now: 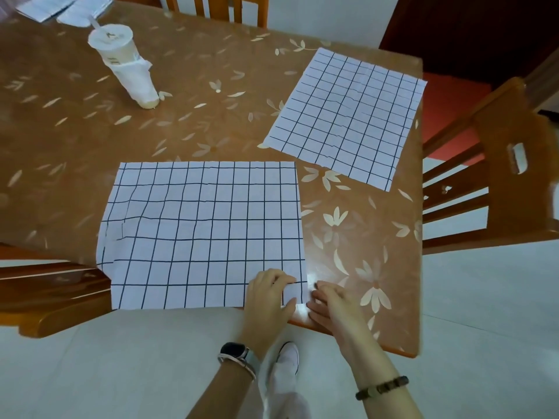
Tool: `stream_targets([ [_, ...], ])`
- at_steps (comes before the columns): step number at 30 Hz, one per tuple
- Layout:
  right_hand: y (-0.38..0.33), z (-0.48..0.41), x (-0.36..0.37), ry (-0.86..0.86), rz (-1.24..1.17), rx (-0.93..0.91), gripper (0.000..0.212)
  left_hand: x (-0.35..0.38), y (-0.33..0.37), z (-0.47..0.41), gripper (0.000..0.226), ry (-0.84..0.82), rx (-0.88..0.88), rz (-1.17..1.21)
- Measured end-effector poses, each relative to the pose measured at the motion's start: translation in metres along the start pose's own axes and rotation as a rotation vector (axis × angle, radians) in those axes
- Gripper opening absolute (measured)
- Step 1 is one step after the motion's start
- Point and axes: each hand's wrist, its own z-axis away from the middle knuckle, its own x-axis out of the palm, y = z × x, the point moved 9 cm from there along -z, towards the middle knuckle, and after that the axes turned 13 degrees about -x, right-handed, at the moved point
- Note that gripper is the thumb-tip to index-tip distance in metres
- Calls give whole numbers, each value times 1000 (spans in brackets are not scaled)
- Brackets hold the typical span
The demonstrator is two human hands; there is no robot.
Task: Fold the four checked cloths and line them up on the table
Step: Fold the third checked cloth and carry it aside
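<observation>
Pinching near-right corner of near checked cloth (202, 231) with left hand (267, 294), fingers curled on fabric | right hand (331, 303) just beside same corner, fingertips on its edge, grasp unclear | cloth spread flat at near table (90, 131) edge | 2nd checked cloth (348, 116) flat, far right | 2 folded cloths (60, 7) far left | cup (121, 58) upright.

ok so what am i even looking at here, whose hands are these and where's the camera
One picture, from a camera worn on a person's head, looking down at their own bare hands; there is no robot. The left hand, with a watch on its wrist, and the right hand, with a bead bracelet, pinch the near right corner of a checked cloth spread flat on the floral table. A second checked cloth lies flat further right. Far left stands a lidded drink cup with a straw.
</observation>
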Motion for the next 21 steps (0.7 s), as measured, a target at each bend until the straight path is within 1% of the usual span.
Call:
stream_targets([
  [1, 0, 1, 4, -26, -11, 15, 34, -1, -1, 0, 34, 3, -9, 12],
  [4, 2, 1, 20, -96, -82, 55, 9, -4, -4, 1, 35, 2, -41, 61],
  [5, 3, 0, 23, -107, -79, 55, 6, -5, -4, 2, 35, -2, -46, 75],
  [8, 6, -6, 29, -125, -22, 56, 6, -9, -1, 2, 39, -15, -37, 104],
  [11, 7, -13, 30, -120, 47, 36, 14, -9, -3, 0, 42, -43, -42, 95],
  [13, 5, -17, 31, -110, 64, 4, 12, -10, -7, 0, 44, -51, -64, 100],
  [15, 1, -19, 34, -107, 63, -32, 10, -15, -12, 0, 39, -40, -120, 112],
  [18, -6, -21, 38, -128, 52, -78, 11, -25, -13, 1, 25, -12, -162, 142],
  [21, -20, -19, 45, -147, 9, -123, 11, -33, -13, -2, 22, -16, -208, 248],
])
